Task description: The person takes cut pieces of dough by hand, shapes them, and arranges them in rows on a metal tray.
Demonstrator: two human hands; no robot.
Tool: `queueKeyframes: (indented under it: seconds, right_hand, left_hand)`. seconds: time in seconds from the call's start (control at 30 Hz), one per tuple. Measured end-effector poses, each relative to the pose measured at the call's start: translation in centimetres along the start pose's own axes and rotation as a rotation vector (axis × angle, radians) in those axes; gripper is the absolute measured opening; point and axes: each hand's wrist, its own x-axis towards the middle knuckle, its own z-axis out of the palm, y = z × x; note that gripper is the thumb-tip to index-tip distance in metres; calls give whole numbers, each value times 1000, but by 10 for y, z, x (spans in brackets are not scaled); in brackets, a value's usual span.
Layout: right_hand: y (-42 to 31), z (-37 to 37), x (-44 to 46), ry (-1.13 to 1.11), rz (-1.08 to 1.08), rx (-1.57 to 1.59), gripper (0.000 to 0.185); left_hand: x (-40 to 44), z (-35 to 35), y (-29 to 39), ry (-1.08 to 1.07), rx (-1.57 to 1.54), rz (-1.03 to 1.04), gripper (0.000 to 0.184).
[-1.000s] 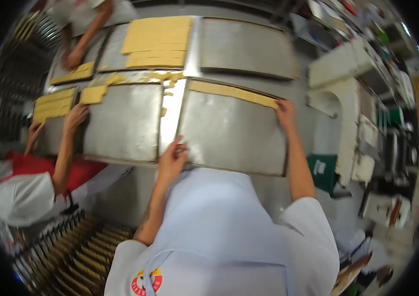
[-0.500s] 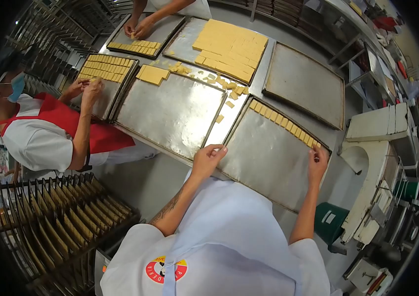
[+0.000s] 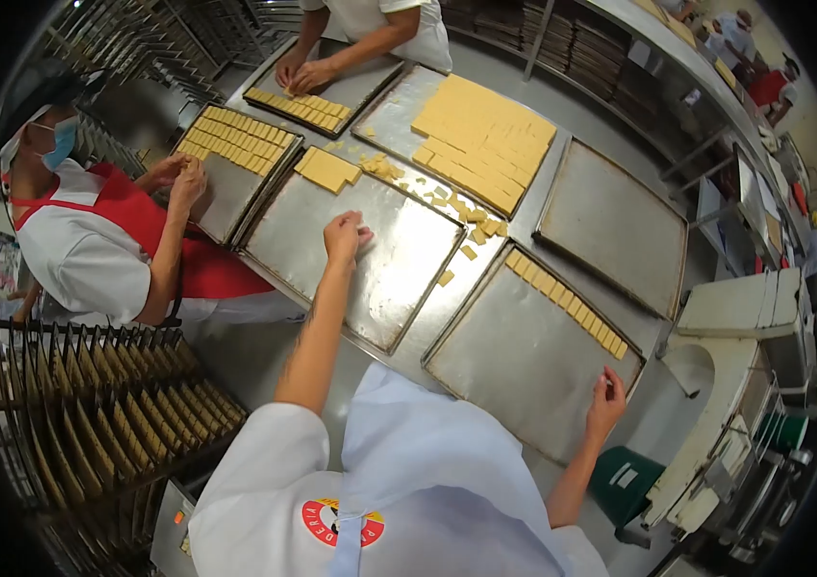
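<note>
My left hand (image 3: 345, 239) hovers over the middle metal tray (image 3: 331, 279), its fingers apart and nothing visible in them. A small slab of yellow dough pieces (image 3: 328, 170) lies at that tray's far left corner, beyond the hand. By the right edge of the tray in front of me (image 3: 514, 356) is my right hand (image 3: 606, 399), fingers loosely bent, with no piece visible in it. A single row of yellow dough pieces (image 3: 567, 303) lines this tray's far edge, just beyond the right hand.
A large sheet of cut dough (image 3: 485, 139) fills much of a back tray. Loose scraps (image 3: 480, 223) lie on the table between trays. A bare tray (image 3: 612, 226) is at the right. Two co-workers (image 3: 91, 221) handle pieces at other trays. A tray rack (image 3: 110, 413) stands lower left.
My left hand has moved from the near tray's left corner to above the middle tray. My right hand has drawn back from the row's end toward me. The view has shifted.
</note>
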Motion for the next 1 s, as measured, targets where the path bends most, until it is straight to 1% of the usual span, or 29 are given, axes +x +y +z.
queueKeyframes:
  seconds: [0.03, 0.07, 0.13, 0.2, 0.27, 0.3, 0.37, 0.43, 0.5, 0.53, 0.6, 0.7, 0.73, 0.77, 0.8, 0.9, 1.0]
  right_hand:
    - [6, -3, 2, 10, -28, -27, 23]
    - [10, -5, 3, 24, -57, -54, 23]
    - [19, -14, 1, 2, 24, -42, 22]
    - [25, -20, 0, 10, 66, -39, 21]
    - [22, -20, -4, 45, 76, -47, 21]
    - [17, -20, -5, 49, 70, -29, 21]
    - [6, -16, -8, 54, 63, 12, 21]
    - [-8, -15, -12, 66, 44, -2, 21]
    - [-18, -14, -16, 92, 19, -18, 21]
    - [-20, -16, -20, 104, 7, -33, 21]
    - [-23, -21, -30, 127, 15, -65, 21]
    - [-17, -32, -50, 177, 59, -84, 22]
    - [-10, -34, -56, 189, 63, -74, 22]
    - [-6, -35, -60, 191, 65, -64, 22]
    - [-8, -35, -62, 199, 69, -63, 23]
    - [-14, -35, -66, 198, 70, -60, 23]
    - [-24, -35, -64, 192, 44, -54, 23]
  left_hand:
    - [23, 0, 4, 61, -66, -10, 43]
    - [42, 2, 14, 140, -86, -61, 46]
    - [75, 6, 31, 279, -127, -171, 52]
    - [104, 11, 36, 414, -118, -184, 57]
    - [146, 14, 27, 478, -155, -199, 57]
    - [147, 22, 30, 452, -154, -145, 58]
    - [137, 38, 50, 486, -172, -123, 58]
    - [168, 31, 42, 449, -243, -191, 54]
    - [184, 21, 30, 306, -84, -218, 57]
    - [157, 16, 43, 265, 126, -203, 66]
    - [115, 33, 63, 167, -118, -205, 59]
    - [163, 21, 50, 109, -73, -283, 76]
    - [164, 22, 57, 102, -46, -325, 79]
    - [184, 18, 54, 168, 8, -379, 74]
    - [185, 23, 60, 243, 63, -433, 69]
    - [180, 26, 64, 224, 11, -433, 73]
    - [196, 30, 69, 276, -84, -470, 62]
